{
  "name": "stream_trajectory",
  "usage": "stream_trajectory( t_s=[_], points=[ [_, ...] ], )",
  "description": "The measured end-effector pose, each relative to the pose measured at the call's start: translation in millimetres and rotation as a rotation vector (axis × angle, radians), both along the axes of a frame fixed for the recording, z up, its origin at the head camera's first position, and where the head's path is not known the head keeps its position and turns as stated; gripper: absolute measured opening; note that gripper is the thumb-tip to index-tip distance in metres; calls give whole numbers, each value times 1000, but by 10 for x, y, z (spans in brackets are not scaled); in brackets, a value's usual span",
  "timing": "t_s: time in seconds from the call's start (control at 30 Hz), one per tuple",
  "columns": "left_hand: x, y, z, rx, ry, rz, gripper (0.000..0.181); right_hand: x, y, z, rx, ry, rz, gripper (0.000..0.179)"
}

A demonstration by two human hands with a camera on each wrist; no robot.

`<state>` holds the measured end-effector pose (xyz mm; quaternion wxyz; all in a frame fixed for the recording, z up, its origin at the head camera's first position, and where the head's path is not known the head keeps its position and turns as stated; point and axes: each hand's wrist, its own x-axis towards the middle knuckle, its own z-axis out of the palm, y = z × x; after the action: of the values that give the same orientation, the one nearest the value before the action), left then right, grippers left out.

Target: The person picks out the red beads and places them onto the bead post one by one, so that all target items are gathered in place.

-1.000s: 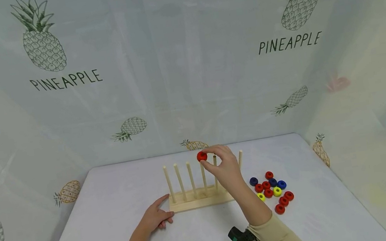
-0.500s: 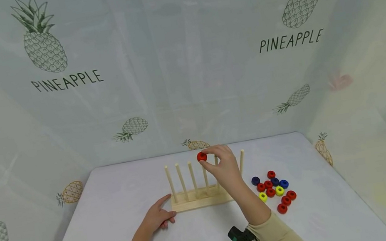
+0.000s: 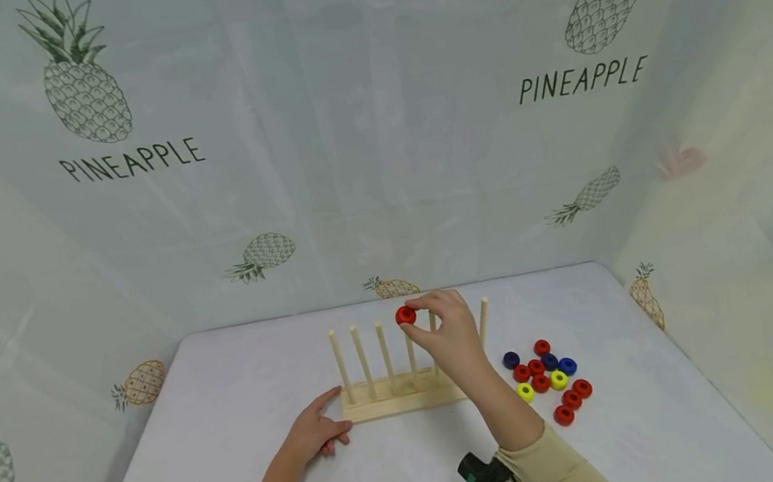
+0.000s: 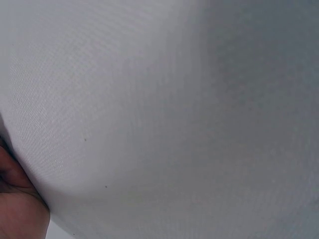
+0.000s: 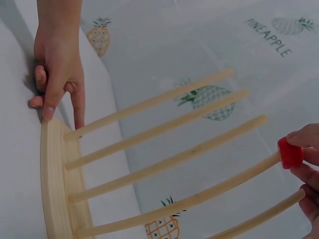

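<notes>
A wooden peg rack [image 3: 397,404] with a row of upright pegs stands on the table. At its left end my left hand [image 3: 311,434] holds the base between thumb and index finger, the other fingers curled below. My right hand [image 3: 450,340] pinches a red bead [image 3: 405,316] between thumb and fingertips, at the tip of the fourth peg from the left. In the right wrist view the red bead [image 5: 290,153] meets that peg's tip. My right hand and forearm hide part of the rack's right side. Only a bit of my left hand [image 4: 22,214] shows in the left wrist view.
Right of the rack, several loose beads lie on the white table [image 3: 188,475]: red beads [image 3: 564,415], yellow beads [image 3: 559,380] and blue beads [image 3: 567,366]. A pineapple-print curtain [image 3: 357,153] hangs behind the table and at both sides.
The red bead has tilted and dropped very slightly at the peg tip, its hole now facing more toward the camera. Both hands otherwise stay nearly in place; the whole view shifts a little.
</notes>
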<state>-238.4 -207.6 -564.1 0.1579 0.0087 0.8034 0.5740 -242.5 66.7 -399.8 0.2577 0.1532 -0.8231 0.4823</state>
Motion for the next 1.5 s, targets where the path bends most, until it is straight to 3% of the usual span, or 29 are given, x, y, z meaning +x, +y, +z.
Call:
stream_trajectory(
  t_s=[0.87,1.5],
  points=[
    [-2,-1,7,-16,10,-7,76,12,-5,67,45,-135,-30,28],
    [14,7,38,-27,-2,-3,75,-1,-6,96,73,-118,-43,27]
  ],
)
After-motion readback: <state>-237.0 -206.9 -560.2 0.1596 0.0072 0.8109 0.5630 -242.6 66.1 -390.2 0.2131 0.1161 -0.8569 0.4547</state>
